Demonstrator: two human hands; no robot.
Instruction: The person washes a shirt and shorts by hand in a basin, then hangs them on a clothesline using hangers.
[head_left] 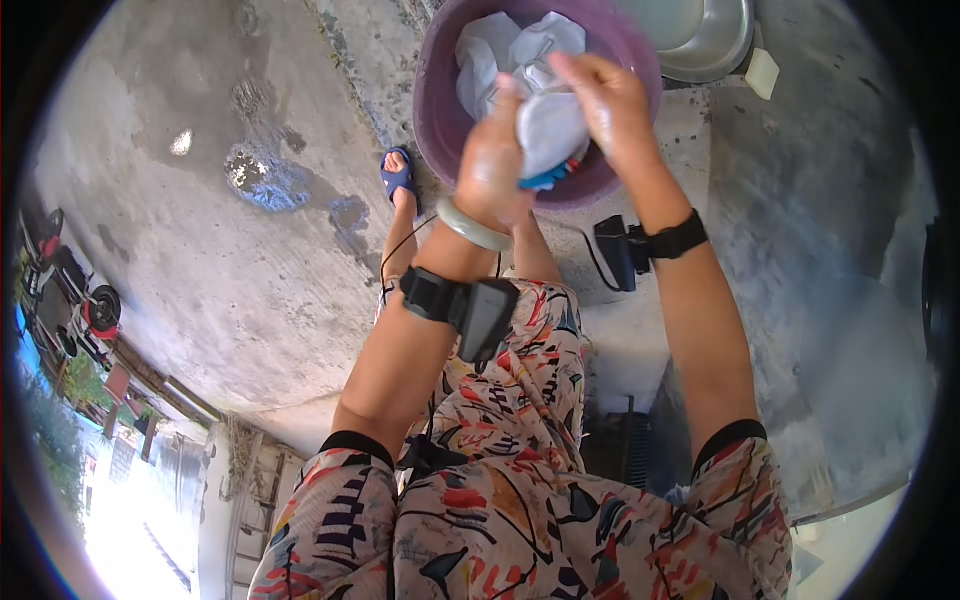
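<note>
A wet white cloth [552, 132] is bunched between my two hands, over a purple basin [432, 110]. My left hand [490, 165] is closed on its left side, the skin wet and shiny. On the cloth's right side my right hand [610, 105] grips too, slightly smeared by motion. More white fabric [487, 55] lies in the basin beyond the hands. Below the held cloth shows a bit of blue and red material [545, 178], its kind unclear. Each forearm has a black strapped device, and a pale bangle [472, 225] circles my left wrist.
A metal basin [738, 42] holding cloudy water stands at the far right, beside a pale yellow block like soap [762, 74]. Foamy water [262, 178] wets the concrete at left, near my blue sandal [398, 178]. A red and black scooter [100, 308] is parked at the far left.
</note>
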